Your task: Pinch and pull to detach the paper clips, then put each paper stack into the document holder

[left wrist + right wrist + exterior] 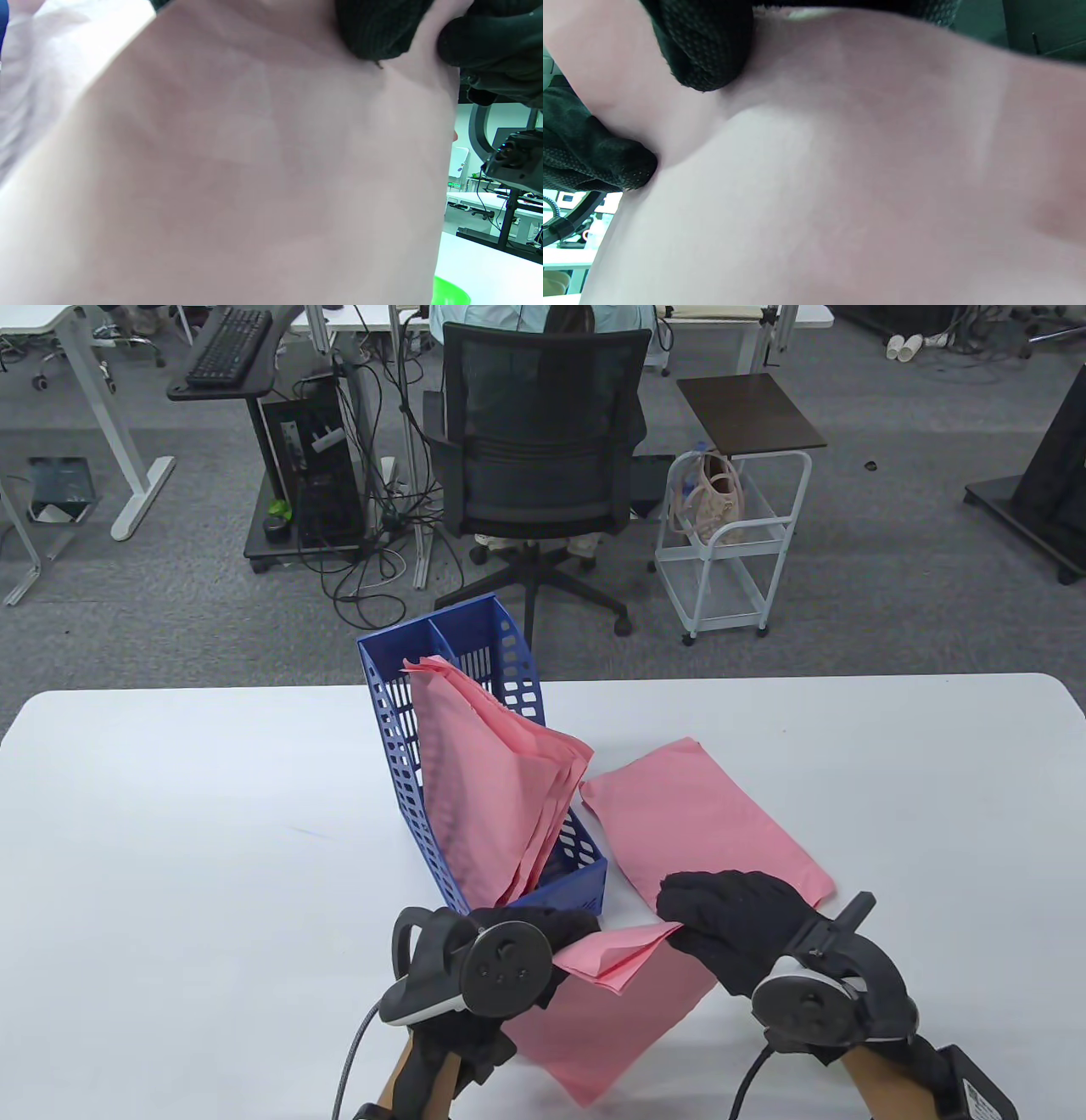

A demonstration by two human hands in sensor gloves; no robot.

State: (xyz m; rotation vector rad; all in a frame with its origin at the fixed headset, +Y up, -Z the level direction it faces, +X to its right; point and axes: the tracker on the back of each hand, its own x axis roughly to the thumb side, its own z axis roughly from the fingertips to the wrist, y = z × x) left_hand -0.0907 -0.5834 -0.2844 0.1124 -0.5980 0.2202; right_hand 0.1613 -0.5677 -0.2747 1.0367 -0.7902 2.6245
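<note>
A: Risk log, nearest first. Both hands hold 1 pink paper stack [619, 963] lifted off the tabletop [187, 848] at the near edge. No paper clip is visible in any view (gloves and paper hide that corner), so I cannot tell whether it is off yet.

B: What could fail?

A: If the clip still bites, a hard pull could tear or crease the sheets; the top corner is already folded over. If it slips off suddenly, the loose sheets could fan out and slide from the fingers.

B: Hand pose?

A: Left hand [543, 937] curled, pinching the stack's left edge, tracker facing up. Right hand [734, 929] arched over the right edge, fingers [708, 46] and thumb clamped on the paper, as the right wrist view shows. The left wrist view is mostly filled by pink sheet.

B: Further out?

A: A second pink stack [704, 823] lies flat just beyond the right hand. The blue document holder [407, 729] stands beyond the left hand, already holding leaning pink sheets [492, 780] that could catch an incoming stack.
</note>
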